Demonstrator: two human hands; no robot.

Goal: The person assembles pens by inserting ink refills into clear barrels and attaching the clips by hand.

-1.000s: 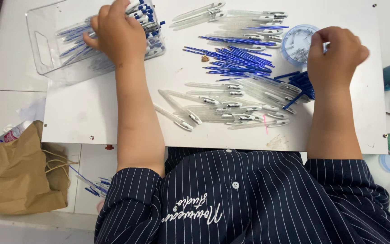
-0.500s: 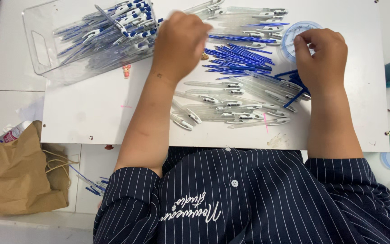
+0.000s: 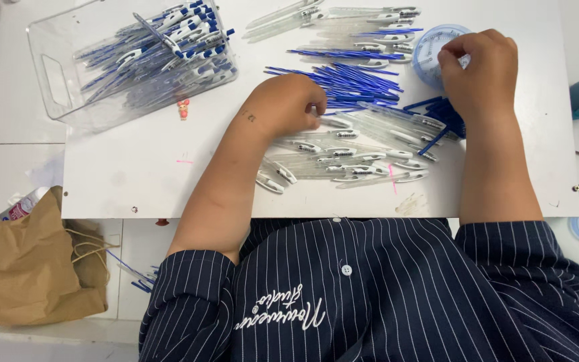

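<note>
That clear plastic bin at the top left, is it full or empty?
Partly full. The clear bin holds a loose heap of blue-and-white pens piled toward its right side, while its left part, by the handle cut-out, is bare.

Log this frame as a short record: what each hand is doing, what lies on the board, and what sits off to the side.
left hand: left hand rests on the clear pen barrels, fingers curled at the edge of the blue refills
right hand: right hand pinches at the small round tub; contents hidden
work surface: white board
container: clear bin at upper left, filled with assembled blue and white pens
off the board: brown paper bag at lower left
</note>
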